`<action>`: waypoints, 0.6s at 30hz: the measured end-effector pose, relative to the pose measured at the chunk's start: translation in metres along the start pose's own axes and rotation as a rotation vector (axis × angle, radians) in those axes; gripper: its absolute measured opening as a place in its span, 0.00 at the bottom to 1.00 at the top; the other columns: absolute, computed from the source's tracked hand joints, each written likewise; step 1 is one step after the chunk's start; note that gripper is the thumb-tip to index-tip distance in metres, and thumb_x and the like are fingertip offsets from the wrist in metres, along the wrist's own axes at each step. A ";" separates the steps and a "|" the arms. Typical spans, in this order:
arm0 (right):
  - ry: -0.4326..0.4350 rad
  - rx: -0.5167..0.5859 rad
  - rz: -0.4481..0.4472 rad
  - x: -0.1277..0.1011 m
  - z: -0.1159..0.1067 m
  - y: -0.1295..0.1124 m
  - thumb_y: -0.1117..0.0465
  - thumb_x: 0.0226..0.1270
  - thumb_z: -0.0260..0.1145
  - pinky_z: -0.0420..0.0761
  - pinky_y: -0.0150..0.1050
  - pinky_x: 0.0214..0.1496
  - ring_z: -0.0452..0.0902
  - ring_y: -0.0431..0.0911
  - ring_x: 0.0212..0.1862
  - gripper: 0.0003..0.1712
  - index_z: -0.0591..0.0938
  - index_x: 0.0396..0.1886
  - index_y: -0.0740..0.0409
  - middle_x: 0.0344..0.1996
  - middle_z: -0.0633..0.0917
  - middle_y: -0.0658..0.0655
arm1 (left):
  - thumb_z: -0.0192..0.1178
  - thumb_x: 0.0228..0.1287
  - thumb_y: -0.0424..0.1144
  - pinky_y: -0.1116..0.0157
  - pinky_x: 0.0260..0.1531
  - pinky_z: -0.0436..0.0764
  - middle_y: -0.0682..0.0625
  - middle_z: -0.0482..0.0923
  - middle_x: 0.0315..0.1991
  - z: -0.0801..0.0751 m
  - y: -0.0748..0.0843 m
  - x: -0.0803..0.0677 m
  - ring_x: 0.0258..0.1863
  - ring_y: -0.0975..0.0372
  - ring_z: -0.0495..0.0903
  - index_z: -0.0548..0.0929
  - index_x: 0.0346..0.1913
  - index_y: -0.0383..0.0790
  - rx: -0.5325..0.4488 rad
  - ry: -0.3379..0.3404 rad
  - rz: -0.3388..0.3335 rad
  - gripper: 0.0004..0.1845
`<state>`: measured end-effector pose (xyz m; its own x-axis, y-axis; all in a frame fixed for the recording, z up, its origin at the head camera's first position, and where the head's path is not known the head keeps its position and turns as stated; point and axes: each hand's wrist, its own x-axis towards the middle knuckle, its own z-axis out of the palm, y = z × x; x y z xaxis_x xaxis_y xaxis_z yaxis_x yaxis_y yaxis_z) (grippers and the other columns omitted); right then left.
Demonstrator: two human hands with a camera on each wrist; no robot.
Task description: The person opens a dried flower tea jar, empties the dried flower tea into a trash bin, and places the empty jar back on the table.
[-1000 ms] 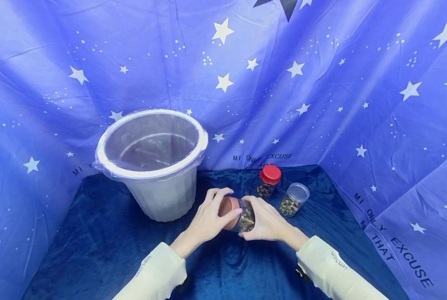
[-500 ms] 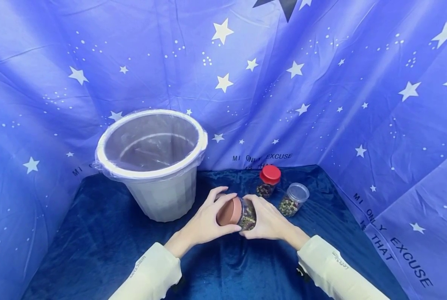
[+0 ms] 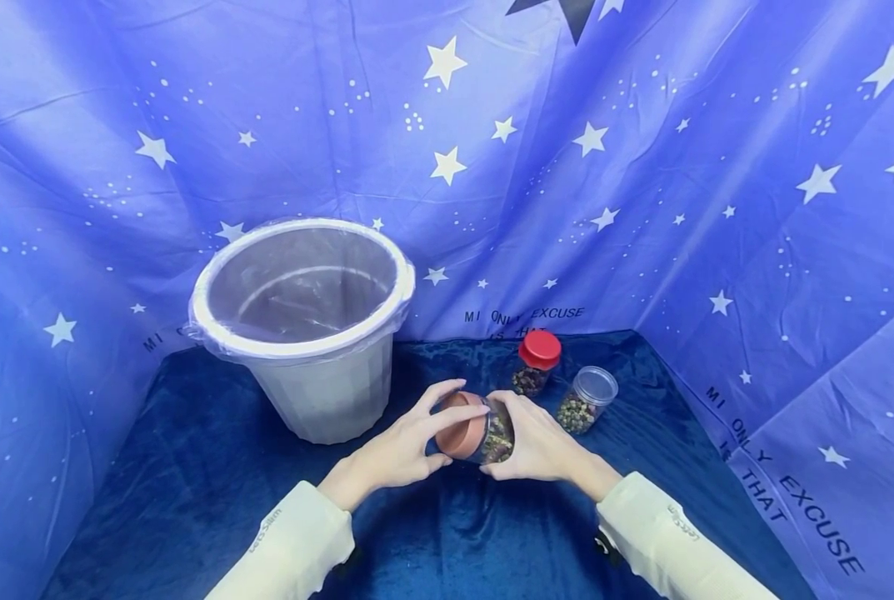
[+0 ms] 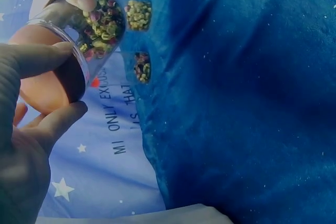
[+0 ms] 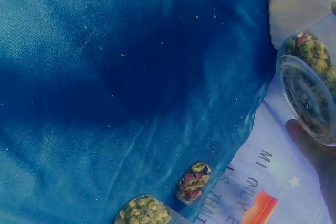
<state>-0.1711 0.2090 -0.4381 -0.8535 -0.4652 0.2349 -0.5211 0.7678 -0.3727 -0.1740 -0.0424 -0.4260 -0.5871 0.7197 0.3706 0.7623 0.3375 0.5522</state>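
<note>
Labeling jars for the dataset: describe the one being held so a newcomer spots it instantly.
Start at the white bucket on the blue cloth; just right of its base, both hands meet. Between them the held jar lies tilted sideways, left hand on its brown lid, unlike the upright red-lidded jar and clear-lidded jar behind.

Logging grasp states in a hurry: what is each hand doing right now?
Left hand: fingers curled round the brown lid of the jar.
Right hand: holding the jar's clear body.

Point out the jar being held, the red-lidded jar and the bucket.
held jar [image 3: 496, 435], head view, on its clear body.
red-lidded jar [image 3: 540, 349], head view, on its red lid.
bucket [image 3: 327, 400], head view, on its outer wall.
</note>
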 end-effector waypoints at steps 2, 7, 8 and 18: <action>-0.001 0.000 -0.001 0.000 0.000 0.000 0.42 0.34 0.80 0.82 0.47 0.51 0.79 0.48 0.49 0.54 0.70 0.63 0.59 0.52 0.82 0.56 | 0.67 0.54 0.25 0.57 0.64 0.76 0.46 0.54 0.74 0.000 -0.001 0.000 0.72 0.52 0.64 0.69 0.70 0.56 0.001 0.002 0.018 0.41; -0.011 0.007 0.001 0.000 0.000 -0.001 0.42 0.34 0.80 0.82 0.47 0.50 0.79 0.48 0.49 0.54 0.70 0.63 0.58 0.52 0.81 0.56 | 0.65 0.52 0.21 0.57 0.63 0.77 0.44 0.57 0.73 -0.001 -0.002 0.000 0.71 0.52 0.66 0.68 0.71 0.55 0.043 -0.004 0.072 0.43; -0.012 0.011 0.002 0.000 0.000 -0.001 0.42 0.35 0.80 0.82 0.46 0.50 0.79 0.47 0.49 0.54 0.70 0.63 0.58 0.52 0.81 0.56 | 0.64 0.52 0.21 0.58 0.63 0.77 0.44 0.57 0.73 -0.002 -0.002 -0.001 0.71 0.52 0.66 0.68 0.71 0.55 0.055 -0.008 0.082 0.44; -0.005 0.038 0.001 -0.002 0.000 -0.001 0.42 0.34 0.80 0.81 0.46 0.49 0.79 0.47 0.49 0.54 0.69 0.63 0.57 0.52 0.81 0.55 | 0.58 0.51 0.19 0.59 0.62 0.77 0.39 0.59 0.72 -0.007 -0.001 -0.002 0.68 0.50 0.71 0.72 0.66 0.51 0.255 -0.002 0.206 0.38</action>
<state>-0.1686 0.2091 -0.4385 -0.8538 -0.4671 0.2297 -0.5203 0.7511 -0.4064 -0.1752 -0.0485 -0.4224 -0.4127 0.7899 0.4536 0.9090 0.3252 0.2608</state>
